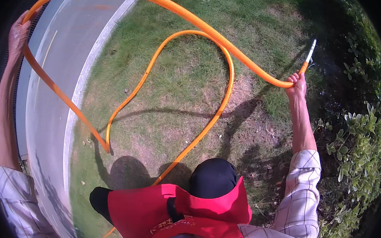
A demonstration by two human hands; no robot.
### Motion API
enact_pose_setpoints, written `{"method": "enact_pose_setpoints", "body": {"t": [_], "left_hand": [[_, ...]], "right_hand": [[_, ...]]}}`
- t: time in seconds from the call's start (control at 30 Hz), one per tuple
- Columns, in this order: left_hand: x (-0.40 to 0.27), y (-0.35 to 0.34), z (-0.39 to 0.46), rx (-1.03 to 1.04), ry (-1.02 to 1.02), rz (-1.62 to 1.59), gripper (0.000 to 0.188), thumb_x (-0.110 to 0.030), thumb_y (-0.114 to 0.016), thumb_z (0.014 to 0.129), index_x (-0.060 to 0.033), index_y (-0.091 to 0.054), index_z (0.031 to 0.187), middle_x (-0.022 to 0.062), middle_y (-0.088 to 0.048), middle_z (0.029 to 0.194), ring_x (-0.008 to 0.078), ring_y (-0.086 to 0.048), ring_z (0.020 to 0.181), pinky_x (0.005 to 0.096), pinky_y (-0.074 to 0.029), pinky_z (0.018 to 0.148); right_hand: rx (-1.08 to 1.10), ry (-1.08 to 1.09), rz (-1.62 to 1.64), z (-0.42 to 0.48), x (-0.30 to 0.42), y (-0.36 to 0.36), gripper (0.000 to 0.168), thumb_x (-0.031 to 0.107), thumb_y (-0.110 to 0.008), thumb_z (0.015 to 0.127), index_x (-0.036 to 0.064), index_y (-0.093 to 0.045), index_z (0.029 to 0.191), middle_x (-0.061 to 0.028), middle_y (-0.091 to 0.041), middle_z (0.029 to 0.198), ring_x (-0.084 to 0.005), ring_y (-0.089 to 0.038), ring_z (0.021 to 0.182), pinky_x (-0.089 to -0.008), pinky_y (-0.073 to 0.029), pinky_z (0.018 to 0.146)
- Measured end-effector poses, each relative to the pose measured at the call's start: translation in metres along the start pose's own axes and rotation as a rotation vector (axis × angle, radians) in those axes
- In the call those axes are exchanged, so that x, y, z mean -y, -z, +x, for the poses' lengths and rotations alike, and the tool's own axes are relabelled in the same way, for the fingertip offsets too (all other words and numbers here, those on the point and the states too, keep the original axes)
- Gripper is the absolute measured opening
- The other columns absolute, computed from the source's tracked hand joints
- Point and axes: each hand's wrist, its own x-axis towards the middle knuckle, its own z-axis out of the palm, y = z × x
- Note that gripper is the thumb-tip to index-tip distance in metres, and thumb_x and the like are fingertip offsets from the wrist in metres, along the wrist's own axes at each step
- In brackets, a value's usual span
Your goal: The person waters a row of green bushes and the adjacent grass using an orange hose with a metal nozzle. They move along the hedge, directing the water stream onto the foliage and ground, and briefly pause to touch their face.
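My left hand, raised at the far left, grips an orange hose that arches across the top of the view. At the right my right hand is closed around the same hose near its end. A white tube-like end piece sticks out beyond my right fist towards the hedge. From my left hand the hose slants down to a sharp bend on the grass, then curves in a loop over the lawn and passes back towards my body.
Grass lies before me, with a pale kerb and a paved road to the left. A leafy hedge runs along the right. My red apron and dark-clad knee show at the bottom.
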Motion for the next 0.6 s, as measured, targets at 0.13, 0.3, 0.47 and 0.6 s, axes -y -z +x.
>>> {"method": "enact_pose_setpoints", "body": {"t": [0.13, 0.3, 0.47, 0.6], "left_hand": [[-0.055, 0.008, 0.051, -0.086, 0.001, -0.074, 0.024, -0.027, -0.055, 0.087, -0.0085, -0.065, 0.099, 0.0030, -0.059, 0.084, 0.0130, -0.054, 0.079, 0.0257, -0.041, 0.080], [-0.112, -0.020, 0.081, -0.102, -0.013, -0.203, 0.024, -0.030, -0.058, 0.085, -0.0094, -0.066, 0.094, 0.0000, -0.054, 0.073, 0.0100, -0.049, 0.069, 0.0255, -0.039, 0.069], [-0.113, -0.052, 0.099, -0.062, 0.010, -0.246, 0.025, -0.034, -0.061, 0.083, -0.0104, -0.067, 0.090, -0.0029, -0.049, 0.061, 0.0070, -0.044, 0.059, 0.0252, -0.037, 0.059], [-0.040, -0.096, 0.117, 0.062, -0.045, -0.168, 0.016, -0.026, -0.063, 0.083, -0.0106, -0.066, 0.083, -0.0057, -0.046, 0.059, 0.0041, -0.040, 0.057, 0.0228, -0.034, 0.057]], "right_hand": [[0.064, -0.085, 0.168, 0.012, 0.014, -0.009, 0.024, 0.029, -0.033, 0.097, 0.007, -0.041, 0.093, 0.0019, -0.031, 0.062, -0.0085, -0.029, 0.047, -0.0215, -0.026, 0.040], [0.059, -0.127, 0.195, 0.005, 0.045, 0.003, 0.031, 0.034, -0.033, 0.096, 0.006, -0.043, 0.088, 0.0028, -0.032, 0.060, -0.0075, -0.032, 0.046, -0.0195, -0.029, 0.040], [-0.082, -0.097, 0.164, -0.010, 0.041, -0.003, 0.025, 0.032, -0.035, 0.096, 0.010, -0.043, 0.090, 0.0031, -0.033, 0.058, -0.0084, -0.030, 0.045, -0.0232, -0.028, 0.040], [-0.154, -0.036, -0.010, -0.036, 0.016, -0.048, 0.022, 0.032, -0.040, 0.095, 0.012, -0.043, 0.087, 0.0027, -0.036, 0.060, -0.0081, -0.033, 0.045, -0.0236, -0.031, 0.041]]}}
